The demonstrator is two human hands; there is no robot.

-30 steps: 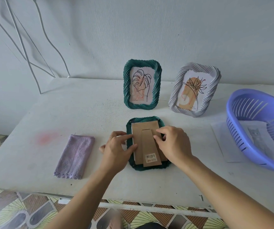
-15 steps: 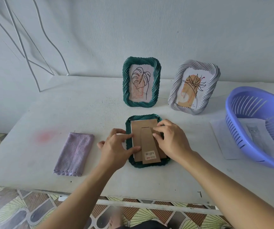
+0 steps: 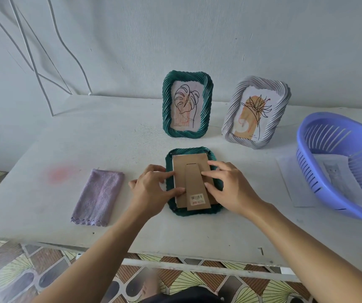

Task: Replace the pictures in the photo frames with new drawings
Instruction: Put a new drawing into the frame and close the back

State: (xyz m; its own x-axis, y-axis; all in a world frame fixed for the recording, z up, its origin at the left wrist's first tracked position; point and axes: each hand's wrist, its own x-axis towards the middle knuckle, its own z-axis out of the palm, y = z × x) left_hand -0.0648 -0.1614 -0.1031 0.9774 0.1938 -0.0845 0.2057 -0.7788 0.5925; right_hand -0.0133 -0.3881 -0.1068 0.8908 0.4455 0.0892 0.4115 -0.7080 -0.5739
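- white table (image 3: 88, 138) set against a pale wall carries everything; patterned floor tiles show below its near edge.
- face-down green frame (image 3: 194, 212) lies by the middle of the near edge. its cardboard backing (image 3: 188, 164) faces up, and the stand flap (image 3: 197, 182) lies flat with a barcode sticker (image 3: 196, 197) on it.
- left hand (image 3: 151, 191) grips the frame's left rim, fingers bent over it and thumb on the backing.
- right hand (image 3: 230, 186) sets bent fingertips on the backing's right part; i cannot tell whether they pinch anything.
- risk: a pale strip shows along the backing's top and left, so it may sit askew, and pulling one side alone could jam or crease it.
- risk: lifting by the flap might tear its hinge.
- risk: if glass sits beneath, tipping the frame could let it slide out.
- risk: a wide reach could topple the standing frames behind.
- count: three frames. one is flat, and two stand toward the far edge: an upright green frame (image 3: 187, 136) and a pale grey frame (image 3: 232, 136).
- count: one purple cloth (image 3: 99, 197) to the left, and one blue basket (image 3: 306, 167) at the right edge.
- count: one drawing (image 3: 333, 173) in the basket, one paper sheet (image 3: 289, 182) under it, and two hands.
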